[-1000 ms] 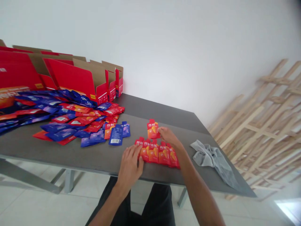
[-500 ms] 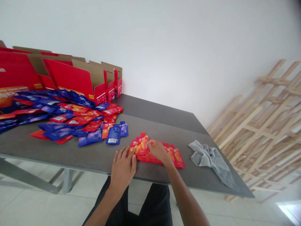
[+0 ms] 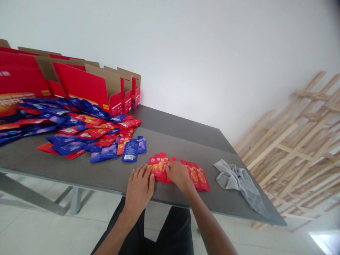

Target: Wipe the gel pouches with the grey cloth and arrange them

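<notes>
A row of overlapping red pouches (image 3: 194, 173) with orange fruit prints lies near the table's front edge. My right hand (image 3: 178, 174) has its fingers curled at the right edge of a red pouch (image 3: 159, 166) at the row's left end, pinching it; the fingertips are partly hidden. Resting on the table at that end, my left hand (image 3: 140, 185) lies with fingers extended, its fingertips touching the leftmost pouch. Just left of the row are a blue pouch (image 3: 130, 151) showing its barcode side and other loose pouches.
A heap of blue and red pouches (image 3: 79, 131) covers the left of the grey table (image 3: 186, 127). Behind it stand several open red cartons (image 3: 85, 83). A crumpled grey cloth (image 3: 236, 179) lies at the right. Wooden frames (image 3: 294, 152) lean beyond the table.
My right hand has lowered slightly, and the red pouch in it now lies flatter on the row. My left hand has stayed nearly in place. The view has shifted a little.
</notes>
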`<act>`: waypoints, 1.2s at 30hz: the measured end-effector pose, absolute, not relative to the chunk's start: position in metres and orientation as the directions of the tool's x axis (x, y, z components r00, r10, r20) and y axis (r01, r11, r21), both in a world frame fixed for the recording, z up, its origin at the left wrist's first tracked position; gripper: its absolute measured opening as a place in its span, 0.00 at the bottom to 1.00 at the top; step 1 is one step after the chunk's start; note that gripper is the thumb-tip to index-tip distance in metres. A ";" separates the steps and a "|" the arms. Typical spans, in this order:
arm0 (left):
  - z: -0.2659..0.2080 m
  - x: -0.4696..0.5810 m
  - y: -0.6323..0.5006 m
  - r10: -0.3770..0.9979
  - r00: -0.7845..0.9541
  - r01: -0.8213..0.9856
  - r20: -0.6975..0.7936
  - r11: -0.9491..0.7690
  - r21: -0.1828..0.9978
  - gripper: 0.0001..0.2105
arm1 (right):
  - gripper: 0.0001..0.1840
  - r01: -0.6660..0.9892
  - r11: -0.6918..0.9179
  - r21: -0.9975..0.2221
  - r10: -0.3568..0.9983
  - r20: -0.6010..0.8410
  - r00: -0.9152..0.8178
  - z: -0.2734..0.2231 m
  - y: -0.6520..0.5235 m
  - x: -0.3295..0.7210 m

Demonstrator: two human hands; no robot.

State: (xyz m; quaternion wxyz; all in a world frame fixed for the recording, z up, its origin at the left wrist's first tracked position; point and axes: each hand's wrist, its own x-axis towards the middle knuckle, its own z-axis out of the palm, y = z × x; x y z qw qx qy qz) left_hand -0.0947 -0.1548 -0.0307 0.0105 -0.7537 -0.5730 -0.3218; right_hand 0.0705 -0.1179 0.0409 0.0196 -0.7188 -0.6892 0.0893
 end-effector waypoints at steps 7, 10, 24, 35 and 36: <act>-0.030 -0.093 -0.155 0.848 0.132 0.869 0.513 -0.348 0.352 0.21 | 0.18 0.991 -0.021 -0.134 0.993 -0.122 0.004 0.044 -0.115 0.072; -0.030 -0.090 -0.157 0.842 0.165 0.864 0.513 -0.374 0.336 0.22 | 0.17 0.991 -0.010 -0.134 0.994 -0.112 -0.005 0.047 -0.114 0.074; -0.030 -0.087 -0.159 0.835 0.368 0.823 0.408 -0.497 0.274 0.20 | 0.28 0.896 0.399 -0.194 0.910 0.201 -0.362 0.073 -0.040 -0.064; -0.053 -0.090 -0.154 0.807 0.442 0.813 0.392 -0.545 0.206 0.27 | 0.43 0.971 0.162 -0.175 0.983 -0.056 -0.174 0.043 0.020 -0.127; -0.054 -0.090 -0.154 0.804 0.444 0.811 0.396 -0.548 0.205 0.28 | 0.43 0.970 0.168 -0.176 0.984 -0.029 -0.176 0.041 0.019 -0.127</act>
